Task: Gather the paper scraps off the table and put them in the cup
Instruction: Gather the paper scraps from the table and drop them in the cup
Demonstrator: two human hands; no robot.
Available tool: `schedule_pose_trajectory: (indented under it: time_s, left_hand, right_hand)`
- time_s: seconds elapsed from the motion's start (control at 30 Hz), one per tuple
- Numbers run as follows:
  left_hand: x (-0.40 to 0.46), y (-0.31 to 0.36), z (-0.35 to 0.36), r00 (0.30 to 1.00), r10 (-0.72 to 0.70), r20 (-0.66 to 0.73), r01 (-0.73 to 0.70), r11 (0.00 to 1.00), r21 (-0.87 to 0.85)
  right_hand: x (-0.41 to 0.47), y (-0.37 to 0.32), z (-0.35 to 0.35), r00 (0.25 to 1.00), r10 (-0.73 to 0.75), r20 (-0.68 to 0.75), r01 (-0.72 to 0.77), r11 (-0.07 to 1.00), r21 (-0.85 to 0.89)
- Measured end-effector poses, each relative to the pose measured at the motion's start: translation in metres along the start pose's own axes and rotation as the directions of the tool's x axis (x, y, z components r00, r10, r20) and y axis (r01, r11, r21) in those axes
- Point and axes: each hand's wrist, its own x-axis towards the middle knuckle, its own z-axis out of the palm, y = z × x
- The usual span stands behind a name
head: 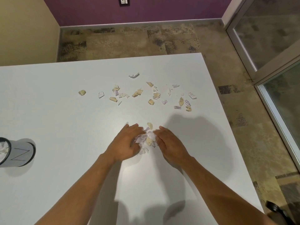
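I see both hands down on the white table [65, 103], cupped toward each other around a small heap of paper scraps [146, 138]. The left hand [125, 143] lies palm down with its fingers stretched forward and loosely together, its inner edge against the left side of the heap; the right hand [168, 142] mirrors it on the other side, fingers fairly straight and angled inward. Neither hand has anything clenched in it — the fingers press and corral the heap rather than close round it. One tan scrap [150, 125] pokes out just beyond the fingertips at the far edge of the heap. Farther away across the table a loose band of scattered scraps [146, 95] runs left to right, tan and white pieces with purple print, well apart from the hands. The cup [17, 153] sits at the left edge of my view, partly cut off, grey with a dark rim and a Z drawn on its side; some pale crumpled paper shows inside it. Beyond the table I see mottled floor and a purple wall [146, 10].
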Motion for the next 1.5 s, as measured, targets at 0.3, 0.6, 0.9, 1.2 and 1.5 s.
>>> schedule_pose_trajectory:
  time_s: [0.3,0.6,0.9,1.2,1.5]
  left_hand:
    - [-0.023,0.020,0.008,0.933,-0.353,-0.070,0.360,0.907,0.219]
    - [0.001,0.037,0.023,0.948,-0.316,0.025,0.299,0.919,0.256]
    - [-0.010,0.036,0.029,0.953,-0.293,-0.082,0.299,0.951,0.082]
    - [-0.016,0.032,0.017,0.814,-0.567,-0.124,0.489,0.785,-0.380]
    - [-0.056,0.028,-0.018,0.620,-0.780,-0.088,0.371,0.389,-0.843]
  right_hand:
    - [-0.005,-0.013,-0.004,0.935,0.356,-0.006,-0.338,0.883,-0.325]
    - [0.017,-0.058,0.016,0.965,0.225,0.137,-0.151,0.897,-0.416]
    - [0.004,-0.060,0.015,0.986,0.052,0.161,0.027,0.891,-0.454]
    - [0.007,-0.049,0.011,0.945,0.327,-0.010,-0.323,0.935,0.144]
    - [-0.004,-0.087,0.005,0.813,0.547,0.198,-0.482,0.444,0.755]
